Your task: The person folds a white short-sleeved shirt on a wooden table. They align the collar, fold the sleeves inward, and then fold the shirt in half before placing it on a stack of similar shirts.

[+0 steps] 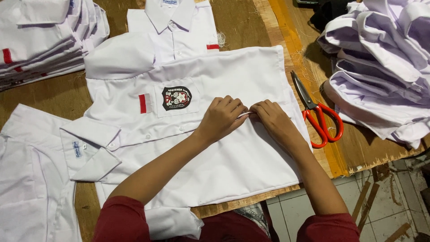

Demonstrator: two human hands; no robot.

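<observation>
Two hands are meeting at the middle of a white shirt [224,148] that is lying flat, front up, across the near edge of the wooden worktop [36,96]. The left hand [221,118] and the right hand [273,118] are both closed narrow, fingertips almost touching, and are pinching a small raised fold of the cloth between them, just right of the chest pocket with its dark crest badge [176,97] and red-and-white flag patch [144,103]. The shirt is behaving as thin, light, soft fabric: it is draping limply, creasing at the pinch point, and its hem is reaching the near edge of the worktop. Such cloth is likely to slide over the shirts beneath it, so a fingertip pinch on a fold, seam or hem is judged the surest hold; the collar and button placket are offering firmer, doubled material. Red-handled scissors [316,114] are resting closed near the right edge of the worktop, just beside the shirt and apart from both hands. Folded shirts [40,36] are stacking at the far left corner, and a loose heap of white garments [380,67] is occupying the far right corner.
</observation>
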